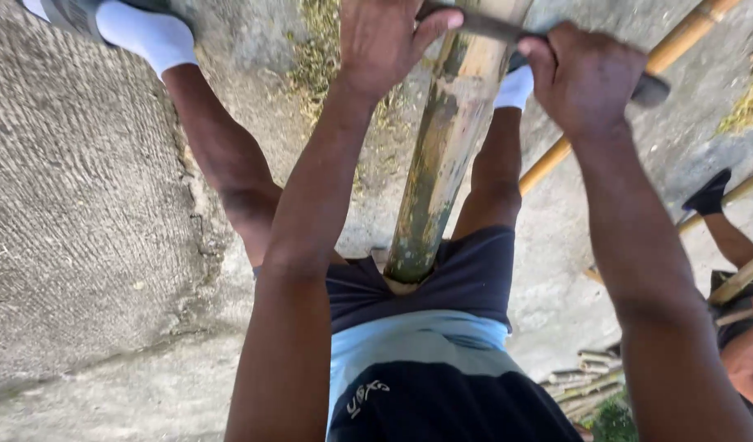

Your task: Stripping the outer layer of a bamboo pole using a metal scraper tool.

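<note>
A thick bamboo pole (447, 155), green and tan, runs from my lap up between my legs. A long dark blade (492, 28) lies across its top. My left hand (384, 41) presses down on the blade's left end, fingers curled over it. My right hand (585, 78) is closed around the blade's dark handle (651, 90) on the right side of the pole. Both arms are stretched forward. I sit with white socks on both feet.
Rough concrete ground (81, 213) lies all around. Thinner yellow bamboo poles (675, 41) lie to the right. Split bamboo strips (585, 381) are piled at lower right. Another person's leg and dark shoe (708, 195) are at the right edge. Shavings (319, 57) litter the ground.
</note>
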